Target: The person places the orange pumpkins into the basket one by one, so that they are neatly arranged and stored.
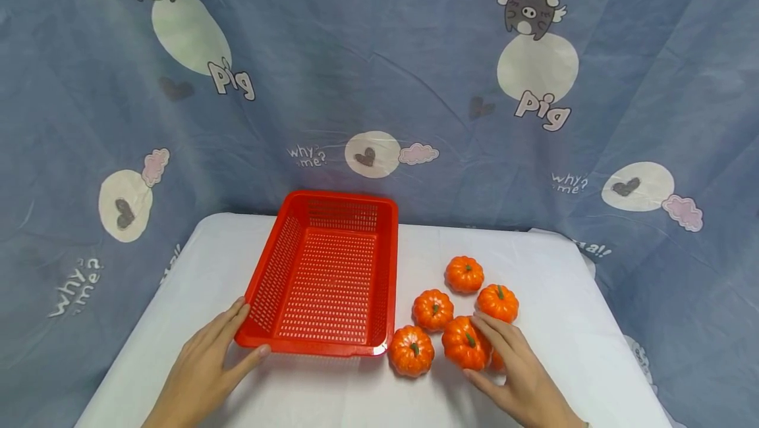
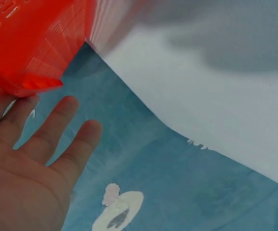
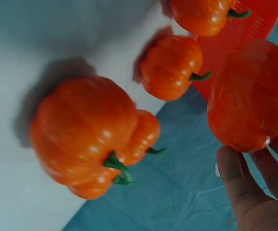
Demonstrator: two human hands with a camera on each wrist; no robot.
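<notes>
My right hand (image 1: 522, 372) holds a small orange toy pumpkin (image 1: 462, 344) with a green stem. In the right wrist view this pumpkin sits between the thumb and fingertips, slightly above the table. Another pumpkin (image 1: 497, 363) is mostly hidden behind that hand. More loose pumpkins lie around it, one (image 1: 412, 355) close to the basket's front right corner. At the front left corner of a red plastic basket (image 1: 388, 270), my left hand (image 1: 198, 362) has its fingers extended, some fingertips touching the rim. The basket's slotted floor shows no contents.
The white table (image 1: 332, 392) carries everything. Further pumpkins lie right of the basket: one (image 1: 464, 274) at the back, one (image 1: 433, 310) nearer the basket and one (image 1: 498, 297) beyond the right hand. A blue patterned cloth (image 1: 379, 85) hangs behind the table.
</notes>
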